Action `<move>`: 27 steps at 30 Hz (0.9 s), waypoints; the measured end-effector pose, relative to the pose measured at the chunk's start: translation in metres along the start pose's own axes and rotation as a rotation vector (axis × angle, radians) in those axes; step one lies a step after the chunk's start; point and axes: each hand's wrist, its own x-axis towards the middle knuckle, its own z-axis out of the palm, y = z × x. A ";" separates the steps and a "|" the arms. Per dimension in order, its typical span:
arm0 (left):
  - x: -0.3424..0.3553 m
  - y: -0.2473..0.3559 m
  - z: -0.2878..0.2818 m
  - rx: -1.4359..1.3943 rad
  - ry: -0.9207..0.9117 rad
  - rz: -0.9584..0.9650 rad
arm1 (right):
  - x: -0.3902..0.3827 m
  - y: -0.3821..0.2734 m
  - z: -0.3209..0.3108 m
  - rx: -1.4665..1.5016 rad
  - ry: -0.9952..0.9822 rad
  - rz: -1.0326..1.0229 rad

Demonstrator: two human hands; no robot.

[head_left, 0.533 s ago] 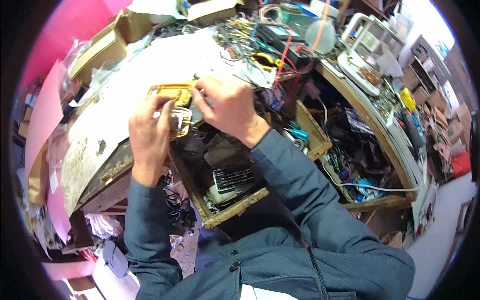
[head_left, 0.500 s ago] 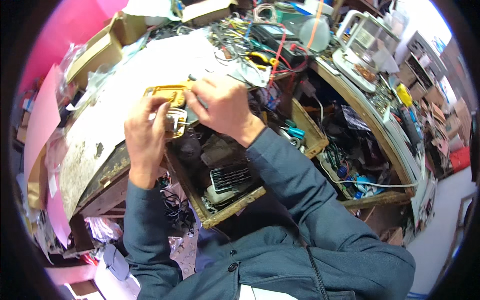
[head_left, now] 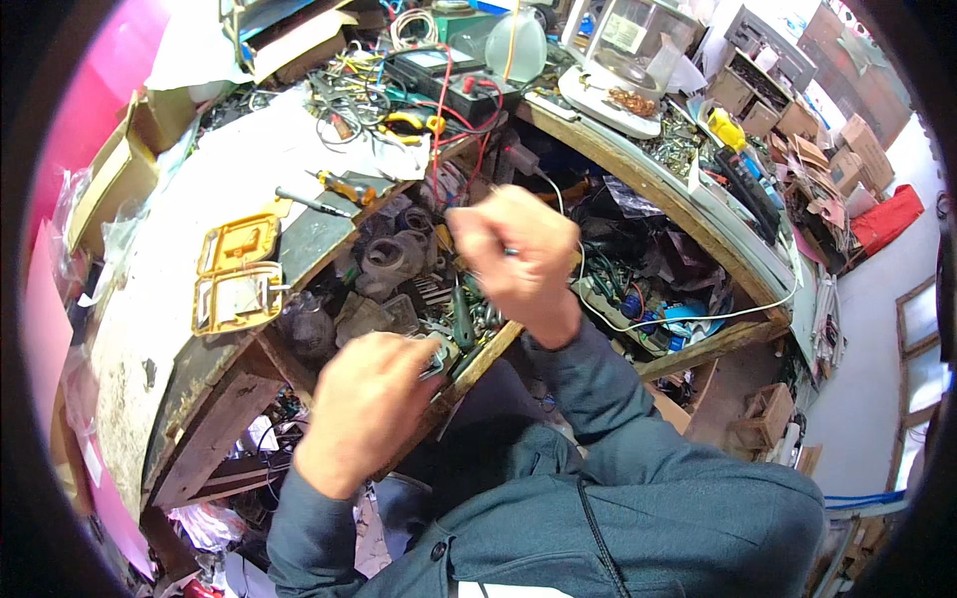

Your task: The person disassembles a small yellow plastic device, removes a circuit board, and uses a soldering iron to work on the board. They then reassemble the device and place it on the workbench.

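My left hand (head_left: 367,409) is over the near left corner of an open wooden drawer (head_left: 485,361), its fingers curled and closed. A small greyish piece (head_left: 433,365) shows at its fingertips; what it grips is mostly hidden. My right hand (head_left: 523,254) is a fist above the drawer's right side, with a bit of something dark peeking out between the fingers. Below it in the drawer lies a dark green-handled tool (head_left: 463,319) among metal bits and grey round parts (head_left: 384,261). On the table to the left rests an opened yellow case (head_left: 237,304) with pale inner parts.
A thin screwdriver-like tool (head_left: 312,202) and a yellow-handled tool (head_left: 346,187) lie at the table edge. Yellow-handled pliers (head_left: 404,123), a black meter (head_left: 454,85) with red leads and a clear-sided device (head_left: 623,75) stand behind. Another compartment (head_left: 708,357) holds cables at right.
The yellow case has left my hands and lies on the table. Both hands have moved down and right to the drawer. The view has swung to the right.
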 end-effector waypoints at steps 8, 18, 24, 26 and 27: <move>0.055 0.018 0.112 0.295 -0.246 0.107 | -0.085 0.129 -0.106 -0.182 0.257 0.744; 0.082 0.022 0.113 0.269 -0.360 0.090 | -0.099 0.405 -0.136 -0.905 -0.811 0.702; 0.077 0.021 0.119 0.173 -0.383 -0.086 | -0.093 0.444 -0.058 -0.543 -1.074 0.433; 0.080 0.023 0.118 0.194 -0.375 -0.066 | -0.092 0.450 -0.048 -0.513 -1.174 0.354; 0.081 0.023 0.116 0.197 -0.383 -0.060 | -0.097 0.454 -0.046 -0.510 -1.195 0.321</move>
